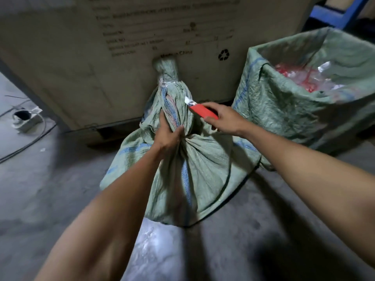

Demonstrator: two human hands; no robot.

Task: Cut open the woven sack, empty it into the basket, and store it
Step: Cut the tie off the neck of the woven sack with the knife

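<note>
A green woven sack (194,169) with blue stripes stands on the floor in the middle, its neck gathered and bound with clear tape (165,82) near the top. My left hand (169,136) grips the twisted neck below the tape. A red utility knife (202,110) is held in my right hand (225,118), its bare blade touching the right side of the neck, well below the tape. To the right stands the basket (269,102), lined with another green woven sack and holding red and clear plastic pieces (300,78).
A large cardboard box (113,57) with printed text stands right behind the sack. At far left a power strip (26,118) and black cables lie on the grey concrete floor. A blue metal frame (334,15) shows at the top right.
</note>
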